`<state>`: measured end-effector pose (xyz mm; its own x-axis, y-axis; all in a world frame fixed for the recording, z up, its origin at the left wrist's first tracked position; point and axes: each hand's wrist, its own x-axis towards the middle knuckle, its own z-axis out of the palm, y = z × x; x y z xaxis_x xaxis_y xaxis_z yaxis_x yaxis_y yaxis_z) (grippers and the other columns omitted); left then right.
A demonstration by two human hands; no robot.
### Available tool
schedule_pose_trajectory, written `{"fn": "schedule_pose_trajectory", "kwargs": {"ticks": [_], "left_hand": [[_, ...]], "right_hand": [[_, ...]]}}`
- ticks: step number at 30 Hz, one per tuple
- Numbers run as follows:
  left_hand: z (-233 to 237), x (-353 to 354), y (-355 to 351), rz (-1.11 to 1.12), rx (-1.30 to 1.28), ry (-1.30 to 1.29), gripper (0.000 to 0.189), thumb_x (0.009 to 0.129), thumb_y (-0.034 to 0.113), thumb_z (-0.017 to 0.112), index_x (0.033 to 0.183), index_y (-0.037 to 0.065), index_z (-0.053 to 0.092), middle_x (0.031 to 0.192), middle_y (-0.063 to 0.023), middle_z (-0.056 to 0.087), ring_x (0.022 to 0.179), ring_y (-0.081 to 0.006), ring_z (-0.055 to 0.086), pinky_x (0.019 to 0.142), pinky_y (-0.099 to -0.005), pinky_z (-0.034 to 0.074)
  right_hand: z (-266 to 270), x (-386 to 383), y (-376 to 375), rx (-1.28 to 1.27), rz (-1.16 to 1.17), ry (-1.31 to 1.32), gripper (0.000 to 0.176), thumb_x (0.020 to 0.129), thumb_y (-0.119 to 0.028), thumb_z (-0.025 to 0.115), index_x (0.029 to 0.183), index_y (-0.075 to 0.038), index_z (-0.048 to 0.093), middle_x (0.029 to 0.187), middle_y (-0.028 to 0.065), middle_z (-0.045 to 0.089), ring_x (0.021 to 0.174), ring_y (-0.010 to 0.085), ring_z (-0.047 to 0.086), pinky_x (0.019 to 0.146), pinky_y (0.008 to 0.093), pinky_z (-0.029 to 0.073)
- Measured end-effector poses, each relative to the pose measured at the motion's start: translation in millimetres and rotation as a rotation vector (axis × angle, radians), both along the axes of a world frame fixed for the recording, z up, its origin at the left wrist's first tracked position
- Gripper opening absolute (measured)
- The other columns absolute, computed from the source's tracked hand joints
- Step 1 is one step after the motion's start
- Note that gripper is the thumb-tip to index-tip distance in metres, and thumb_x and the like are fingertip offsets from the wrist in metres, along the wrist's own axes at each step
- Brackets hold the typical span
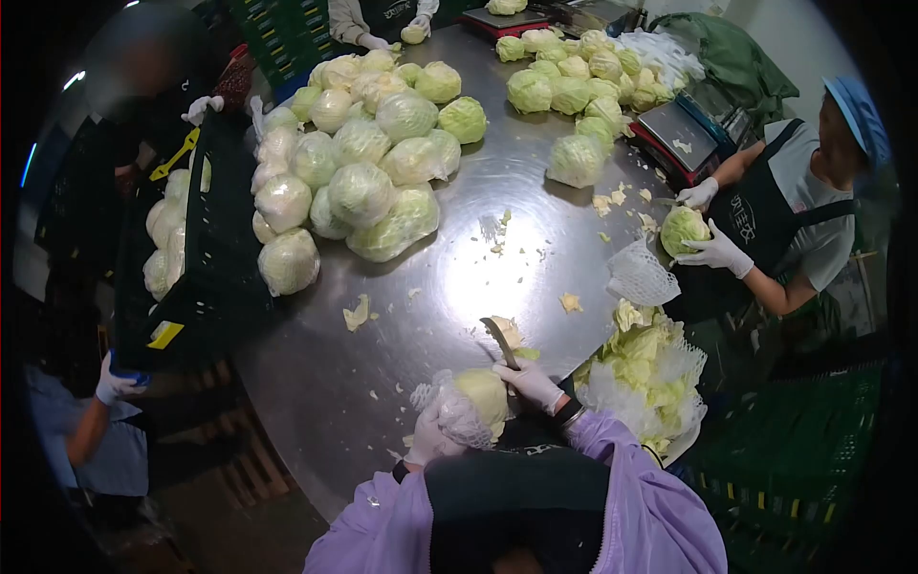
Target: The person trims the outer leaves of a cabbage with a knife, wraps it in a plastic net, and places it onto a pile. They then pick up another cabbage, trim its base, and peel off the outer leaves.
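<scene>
Near the table's front edge, my gloved left hand [435,432] holds a cabbage [483,395] by its left side, with white foam netting [463,418] bunched between palm and leaves. My gloved right hand [532,384] is closed around a curved knife [499,341], whose blade points up and to the left, just beyond the cabbage. The right hand is close beside the cabbage's right side; whether they touch is hard to tell. A cut leaf piece [507,332] lies behind the blade.
Wrapped cabbages [361,195] are piled at the left of the metal table [382,335]. Leaf scraps and netting fill a container [684,442] at the right. A co-worker [798,191] holds a cabbage beside a scale [679,134]. A black crate [215,230] stands left.
</scene>
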<state>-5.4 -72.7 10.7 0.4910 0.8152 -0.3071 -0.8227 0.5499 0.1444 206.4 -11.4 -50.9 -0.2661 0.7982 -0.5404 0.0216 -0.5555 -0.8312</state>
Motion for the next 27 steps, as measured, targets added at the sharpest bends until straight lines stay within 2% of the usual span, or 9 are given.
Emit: {"fn": "schedule_pose_trajectory", "kwargs": {"ticks": [5, 7, 11, 15, 18, 20, 22, 25, 27], "left_hand": [[44, -6, 24, -0.029, -0.055, 0.308, 0.03, 0.1, 0.027, 0.039, 0.098, 0.003, 0.055, 0.087, -0.005, 0.057, 0.084, -0.0171, 0.057, 0.088, -0.032, 0.045], [51, -19, 33, -0.198, 0.286, 0.746, 0.03, 0.1, 0.029, 0.043, 0.082, 0.006, 0.053, 0.077, -0.0001, 0.049, 0.075, -0.0118, 0.049, 0.076, -0.0259, 0.042], [87, -15, 60, -0.28, 0.417, 0.738, 0.031, 0.095, 0.032, 0.052, 0.102, 0.002, 0.057, 0.094, -0.0024, 0.056, 0.087, -0.0118, 0.052, 0.08, -0.025, 0.041], [91, -17, 84, -0.044, 0.746, 1.141, 0.049, 0.088, 0.032, 0.065, 0.122, -0.001, 0.052, 0.11, -0.0068, 0.059, 0.1, -0.0139, 0.055, 0.091, -0.0282, 0.043], [62, -19, 80, -0.293, 0.992, 1.353, 0.066, 0.078, 0.027, 0.073, 0.132, 0.0, 0.044, 0.13, -0.015, 0.048, 0.12, -0.0242, 0.046, 0.104, -0.0346, 0.034], [30, -13, 72, -0.581, 1.178, 1.352, 0.086, 0.073, 0.028, 0.078, 0.141, 0.002, 0.034, 0.143, -0.0197, 0.034, 0.135, -0.0316, 0.029, 0.111, -0.0385, 0.023], [12, 2, 59, -0.511, 1.064, 1.268, 0.086, 0.074, 0.027, 0.078, 0.142, 0.001, 0.031, 0.142, -0.0193, 0.036, 0.135, -0.0291, 0.031, 0.11, -0.0363, 0.027], [-7, 20, 50, -0.453, 0.893, 1.243, 0.084, 0.076, 0.027, 0.077, 0.142, 0.001, 0.031, 0.14, -0.0197, 0.038, 0.132, -0.0292, 0.036, 0.108, -0.0367, 0.03], [-14, 28, 55, -0.403, 0.819, 1.261, 0.083, 0.077, 0.027, 0.076, 0.142, 0.002, 0.031, 0.139, -0.0203, 0.039, 0.131, -0.0298, 0.038, 0.107, -0.0376, 0.032]], "right_hand": [[43, -5, -1, -0.047, -0.016, 0.118, 0.027, 0.092, -0.02, 0.059, 0.112, -0.002, 0.062, 0.082, -0.0024, 0.061, 0.065, 0.0032, 0.05, 0.057, 0.0177, 0.04], [70, -8, 5, 0.119, -0.045, 0.12, 0.039, 0.09, -0.018, 0.062, 0.125, -0.005, 0.054, 0.08, -0.0029, 0.059, 0.06, 0.0036, 0.047, 0.053, 0.0194, 0.04], [134, -16, 10, 0.185, 0.267, 0.165, 0.043, 0.086, -0.011, 0.063, 0.127, -0.006, 0.051, 0.082, -0.0008, 0.058, 0.059, 0.004, 0.048, 0.053, 0.0193, 0.041], [136, 11, 11, 0.097, -0.165, 0.481, 0.019, 0.086, -0.002, 0.055, 0.105, -0.001, 0.055, 0.077, -0.0006, 0.056, 0.057, 0.0052, 0.049, 0.053, 0.02, 0.042], [173, 40, 6, 0.295, -0.672, 0.417, 0.023, 0.082, -0.006, 0.056, 0.104, 0.0, 0.055, 0.078, -0.0024, 0.057, 0.063, 0.0059, 0.052, 0.057, 0.0215, 0.043], [174, 83, -9, 0.387, -0.84, 0.274, 0.025, 0.081, -0.008, 0.058, 0.104, -0.001, 0.056, 0.081, -0.0018, 0.059, 0.067, 0.0079, 0.055, 0.06, 0.0232, 0.045], [136, 165, -36, 0.415, -0.79, 0.06, 0.028, 0.081, -0.01, 0.059, 0.107, -0.001, 0.057, 0.085, 0.0001, 0.062, 0.071, 0.0116, 0.058, 0.062, 0.0258, 0.047], [78, 255, -78, 0.197, -0.279, -1.028, 0.026, 0.081, -0.013, 0.061, 0.105, -0.002, 0.058, 0.082, 0.0052, 0.064, 0.061, 0.0136, 0.059, 0.056, 0.0303, 0.048], [67, 248, -104, 0.534, -0.045, -1.523, 0.035, 0.081, -0.013, 0.063, 0.113, -0.002, 0.058, 0.086, 0.0125, 0.063, 0.059, 0.015, 0.058, 0.054, 0.0316, 0.048]]}}
